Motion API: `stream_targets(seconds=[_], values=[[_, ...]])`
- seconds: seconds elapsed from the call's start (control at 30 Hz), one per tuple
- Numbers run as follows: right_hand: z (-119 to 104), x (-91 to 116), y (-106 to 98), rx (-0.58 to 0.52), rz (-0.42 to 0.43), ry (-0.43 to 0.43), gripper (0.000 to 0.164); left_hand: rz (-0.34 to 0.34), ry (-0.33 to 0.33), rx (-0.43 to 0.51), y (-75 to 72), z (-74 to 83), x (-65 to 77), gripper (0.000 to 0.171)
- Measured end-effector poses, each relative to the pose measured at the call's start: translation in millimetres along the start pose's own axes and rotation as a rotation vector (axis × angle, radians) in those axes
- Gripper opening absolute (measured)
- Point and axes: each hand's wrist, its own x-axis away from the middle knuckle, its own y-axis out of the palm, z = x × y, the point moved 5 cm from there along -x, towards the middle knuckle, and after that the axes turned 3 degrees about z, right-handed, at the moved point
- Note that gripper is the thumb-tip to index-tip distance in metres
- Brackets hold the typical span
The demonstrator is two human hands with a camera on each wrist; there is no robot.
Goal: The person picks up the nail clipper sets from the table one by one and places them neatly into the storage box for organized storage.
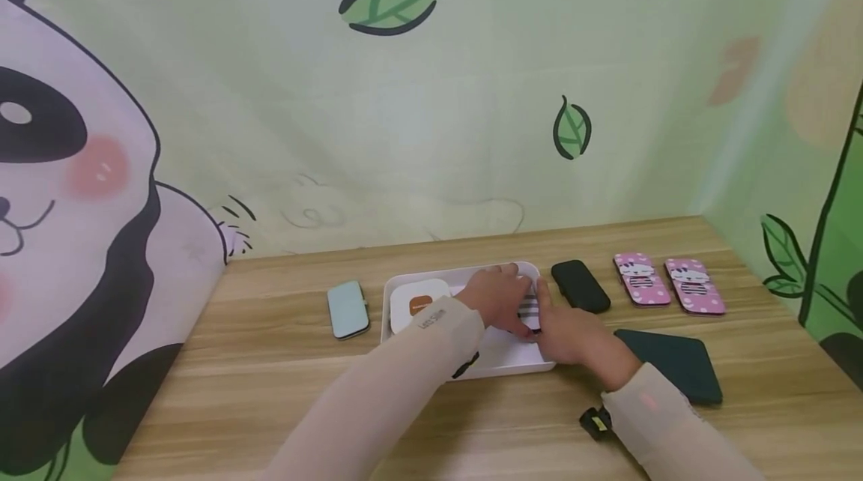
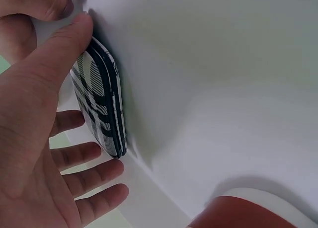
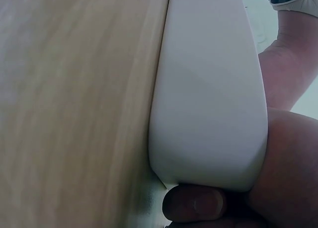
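My left hand (image 1: 497,299) reaches into a white tray (image 1: 472,374) and holds a small black-and-white plaid case (image 2: 97,101) by the tray's right end. Its thumb lies at one end of the case, with the other fingers along the opposite side. In the head view the hand covers most of the case. My right hand (image 1: 573,333) grips the right end of the tray, and one of its fingers (image 3: 194,203) curls round the outer corner. A white box (image 1: 404,303) with a brown label sits in the tray's left half.
Left of the tray lies a pale blue case (image 1: 347,309). To the right are a black case (image 1: 580,286) and two pink cat-patterned cases, one nearer (image 1: 642,280) and one farther right (image 1: 694,286). A flat dark green rectangular item (image 1: 681,365) lies partly behind the right forearm.
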Motion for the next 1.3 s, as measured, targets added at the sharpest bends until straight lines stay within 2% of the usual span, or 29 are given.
stream_targets(seconds=[0.47,0.87,1.03,1.3], values=[[-6,1,-1,-0.006,-0.01,0.0,0.086,-0.027,-0.014,0.047,2.6,-6.4,1.4,0.082],[-9,2,-6,0.003,-0.013,0.011,0.087,0.044,0.017,0.057,-0.5,-17.4,2.4,0.065],[-7,3,-6,-0.003,-0.021,0.031,0.087,0.05,0.018,0.087,-4.1,-23.1,5.7,0.064],[-2,1,1,-0.007,-0.028,0.037,0.086,0.079,-0.014,0.145,-6.2,-38.6,12.8,0.063]])
